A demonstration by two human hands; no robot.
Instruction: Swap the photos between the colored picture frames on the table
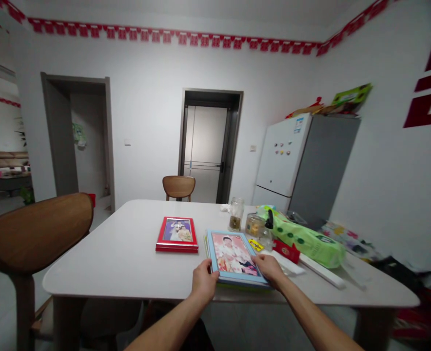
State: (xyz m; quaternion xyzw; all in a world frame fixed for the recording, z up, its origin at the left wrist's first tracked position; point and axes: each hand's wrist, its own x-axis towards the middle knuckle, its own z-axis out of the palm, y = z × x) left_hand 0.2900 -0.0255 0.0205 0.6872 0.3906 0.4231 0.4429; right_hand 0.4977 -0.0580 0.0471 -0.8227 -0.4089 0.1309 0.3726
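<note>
fingers of my left hand [204, 282] and right hand [270, 269] close on both sides of the blue picture frame [233, 254] at the desk's [127, 258] near edge; a holding step, i judge, next needing level hands.

A person's left hand [205, 282] and right hand [268, 269] grip opposite sides of a light-blue picture frame [233, 256] at the near edge of a white table [120, 263], a greenish edge showing beneath it. To its left lie stacked red picture frames [179, 231], the top one showing a couple. Beyond and to the right stand a tall glass jar [236, 214] and a green bag [306, 239], with a red packet [286, 251] between bag and frame. A wooden chair [179, 186] faces the far side, a refrigerator [279, 156] stands behind at right, and red trim [211, 40] lines the wall.
</note>
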